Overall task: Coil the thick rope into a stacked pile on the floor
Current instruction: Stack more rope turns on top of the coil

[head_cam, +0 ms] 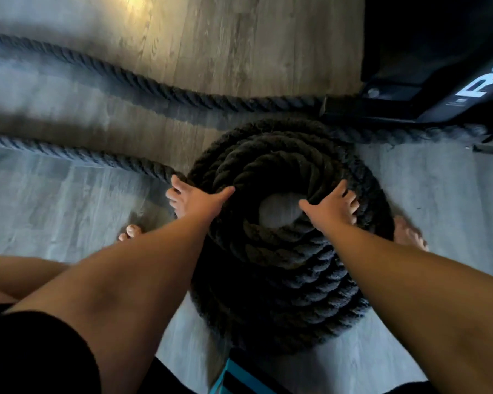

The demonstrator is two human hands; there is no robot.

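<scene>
1. Left of the coil (282,172), two loose runs of the thick rope (77,155) lie across the floor (54,200), not yet gathered. Their weight will likely drag on each new turn, and a sharp haul could pull the top layers sideways.
2. At the coil's left edge, the left hand (199,201) holds the incoming run, fingers curled over it and thumb stretched toward the centre. If that grip slips, the strand could drop outside the stack.
3. The coil sits between the person's bare feet (130,231), several turns high around an open centre. It narrows upward, so a badly laid loop may slide off or fall into the hole.
4. On the coil's right side, the right hand (335,207) lies spread over the top turn, steadying it. If it lifts too soon, the stack may shift.
5. Beyond the coil to the right, the far run reaches a black frame (396,106). I cannot tell whether it is anchored there, but it might snag.
</scene>
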